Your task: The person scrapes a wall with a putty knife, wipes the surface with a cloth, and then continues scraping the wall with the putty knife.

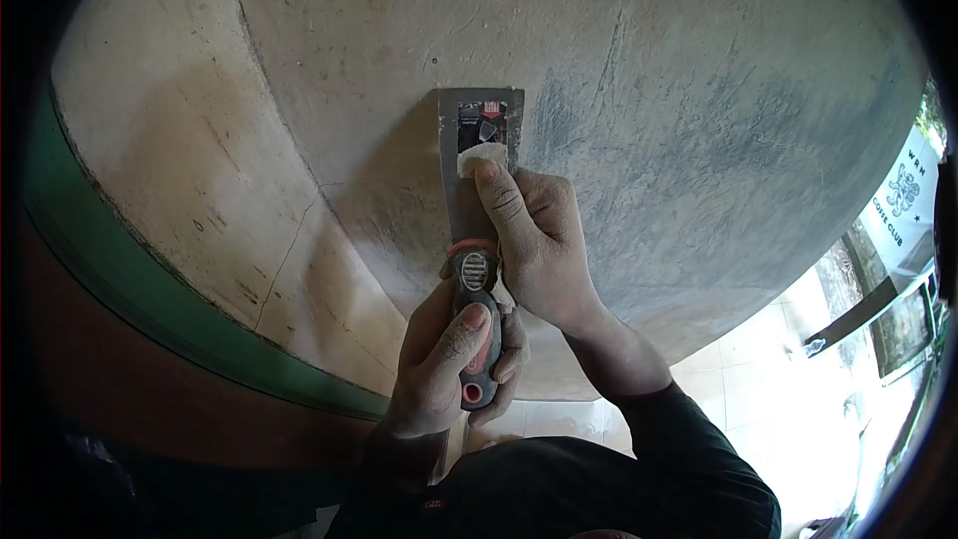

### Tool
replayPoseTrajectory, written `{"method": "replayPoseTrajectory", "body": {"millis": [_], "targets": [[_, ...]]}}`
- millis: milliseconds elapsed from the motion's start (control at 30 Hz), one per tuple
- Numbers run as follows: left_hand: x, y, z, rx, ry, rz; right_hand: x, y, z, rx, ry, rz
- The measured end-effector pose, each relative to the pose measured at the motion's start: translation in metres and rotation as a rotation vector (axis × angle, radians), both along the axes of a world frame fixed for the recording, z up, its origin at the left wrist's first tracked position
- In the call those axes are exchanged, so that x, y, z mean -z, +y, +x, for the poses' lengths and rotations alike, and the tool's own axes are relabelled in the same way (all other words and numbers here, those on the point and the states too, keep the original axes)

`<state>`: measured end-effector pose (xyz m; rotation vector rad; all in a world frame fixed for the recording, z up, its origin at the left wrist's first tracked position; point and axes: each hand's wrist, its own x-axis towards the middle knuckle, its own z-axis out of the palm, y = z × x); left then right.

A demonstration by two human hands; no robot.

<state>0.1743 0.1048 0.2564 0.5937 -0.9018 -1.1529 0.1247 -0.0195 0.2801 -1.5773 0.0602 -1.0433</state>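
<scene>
A putty knife (448, 195) with a wide grey blade points away from me in front of a curved plaster wall. My left hand (429, 364) is closed around its black and red handle (475, 339), thumb lying along the top. Higher up, my right hand (544, 250) grips the blade, with its thumb pressing on a pale patch (481, 156) below a dark printed label (483, 123). Another bit of pale material (501, 291) shows between the two hands. Whitish dust coats my fingers.
The wall (679, 110) is scuffed, with rough grey patches at right and cracks at left. A green band (200, 279) curves along the lower left. Bright floor tiles (743, 359) and a printed coffee club sign (901, 190) are at the right.
</scene>
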Motion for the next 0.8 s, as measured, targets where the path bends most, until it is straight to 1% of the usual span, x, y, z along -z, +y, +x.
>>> {"method": "replayPoseTrajectory", "body": {"millis": [33, 100, 133, 233, 300, 367, 433, 467, 500, 567, 633, 700, 767, 800], "targets": [[0.003, 0.000, -0.002, 0.003, -0.005, -0.006, -0.002, 0.001, 0.001, 0.027, -0.038, 0.015], [0.016, 0.005, -0.009, -0.059, 0.051, 0.045, 0.023, -0.001, 0.001, 0.034, -0.029, -0.021], [0.022, 0.007, -0.009, -0.049, 0.072, 0.053, 0.029, -0.002, 0.002, 0.040, -0.011, -0.050], [0.007, 0.006, -0.011, -0.088, 0.107, 0.069, 0.016, -0.003, -0.001, 0.025, 0.010, -0.041], [-0.003, -0.001, -0.005, -0.082, 0.098, 0.049, -0.005, -0.004, 0.001, -0.005, -0.007, -0.004], [-0.005, -0.007, 0.002, -0.011, -0.003, -0.048, -0.009, -0.004, 0.002, -0.032, -0.032, 0.024], [0.004, -0.004, 0.001, -0.002, -0.012, -0.050, -0.003, -0.006, 0.001, 0.052, -0.014, -0.081], [0.012, 0.000, -0.002, -0.034, -0.048, 0.009, 0.009, -0.006, -0.002, 0.066, 0.031, -0.110], [0.018, 0.004, -0.005, -0.066, -0.085, 0.065, 0.020, -0.005, -0.002, 0.068, 0.024, -0.119], [0.017, 0.003, -0.006, -0.052, -0.058, 0.035, 0.033, -0.006, 0.001, 0.076, 0.007, -0.095], [0.004, 0.001, -0.008, -0.069, -0.052, 0.084, 0.015, -0.007, -0.003, 0.058, 0.045, -0.103], [-0.007, -0.004, -0.005, -0.076, -0.076, 0.105, -0.007, -0.006, -0.002, 0.013, 0.000, -0.003], [-0.005, -0.010, 0.000, -0.033, -0.113, -0.005, -0.010, -0.005, -0.002, -0.018, -0.028, 0.036], [-0.001, -0.009, 0.000, -0.059, -0.128, 0.013, -0.006, -0.005, -0.003, 0.009, -0.014, 0.023]]}}
